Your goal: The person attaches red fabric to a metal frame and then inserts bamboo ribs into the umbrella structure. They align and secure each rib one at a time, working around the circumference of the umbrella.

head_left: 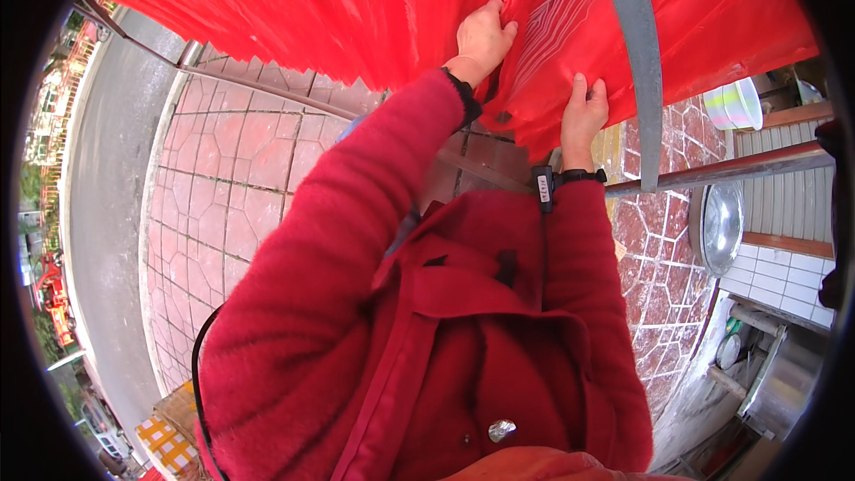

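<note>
A wide bank of thin red sheets (356, 13) hangs in many folds across the top of the head view. Whether they are plastic or cloth I cannot tell. My left hand (482, 41) is closed on a fold near the middle, its thumb and forefinger against the red material. Fine white lines mark the sheet (557, 22) just right of it. Lower and to the right, my right hand (584, 118) grips the lower part of that sheet between thumb and fingers. The fingertips of both hands are partly hidden by the folds.
A flat grey metal strip (637, 62) comes down right of my right hand to a metal pole (739, 167). Beyond are a metal basin (720, 230) and a pale striped bucket (734, 105). Left lies patterned paving (232, 151) beside a road (102, 196); a taped carton (169, 441) sits lower left.
</note>
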A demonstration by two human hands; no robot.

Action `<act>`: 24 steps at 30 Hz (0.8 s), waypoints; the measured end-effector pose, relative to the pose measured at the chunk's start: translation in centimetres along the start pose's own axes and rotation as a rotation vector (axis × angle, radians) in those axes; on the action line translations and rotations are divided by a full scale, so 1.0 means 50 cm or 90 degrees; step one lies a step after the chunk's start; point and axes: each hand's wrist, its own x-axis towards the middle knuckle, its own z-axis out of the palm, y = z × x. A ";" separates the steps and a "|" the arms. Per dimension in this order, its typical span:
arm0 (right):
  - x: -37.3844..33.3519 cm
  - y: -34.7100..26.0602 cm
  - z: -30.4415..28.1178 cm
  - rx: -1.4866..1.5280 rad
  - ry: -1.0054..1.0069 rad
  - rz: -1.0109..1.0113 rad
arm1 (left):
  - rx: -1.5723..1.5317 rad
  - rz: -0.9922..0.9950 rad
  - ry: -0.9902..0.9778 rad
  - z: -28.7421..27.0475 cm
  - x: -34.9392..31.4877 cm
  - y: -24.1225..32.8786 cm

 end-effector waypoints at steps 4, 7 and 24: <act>0.001 0.009 -0.002 0.001 -0.028 0.024 | -0.001 0.012 0.008 -0.012 0.004 -0.024; -0.008 0.018 0.004 0.021 -0.040 0.044 | -0.017 0.021 -0.004 -0.005 -0.005 -0.039; -0.188 0.017 -0.019 -0.055 -0.377 0.103 | -0.141 -0.025 -0.312 0.060 -0.270 -0.076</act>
